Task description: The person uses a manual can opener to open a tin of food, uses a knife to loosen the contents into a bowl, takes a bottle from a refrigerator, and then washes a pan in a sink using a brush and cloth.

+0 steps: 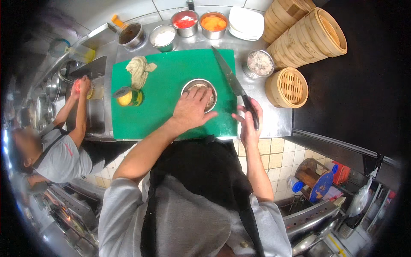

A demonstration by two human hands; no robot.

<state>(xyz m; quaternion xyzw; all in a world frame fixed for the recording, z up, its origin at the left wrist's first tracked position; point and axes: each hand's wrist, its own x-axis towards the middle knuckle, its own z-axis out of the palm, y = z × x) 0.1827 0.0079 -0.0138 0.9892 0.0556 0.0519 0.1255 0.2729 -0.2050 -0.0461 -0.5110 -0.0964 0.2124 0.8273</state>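
My left hand (189, 109) reaches into a small round steel bowl (215, 98), its fingers flat on a pale, minced-looking filling (210, 102) and its thumb outside the rim. The hand hides much of the filling. The bowl stands on a green cutting board (170, 69). To the right, my right hand (251, 127) loosely holds the black handle of a large kitchen knife (231, 78). Its blade slants up and left over the board's right edge. An opened can of yellow contents, likely corn (129, 97), and a crumpled cloth (139, 70) sit on the board's left part.
Steel containers of white (163, 37), red (185, 24) and orange food (213, 24) line the back, beside white plates (245, 22). Bamboo steamers (285, 88) and a container of pale, chopped food (259, 63) stand right. A co-worker (64, 154) works at the sink (93, 119) on the left.
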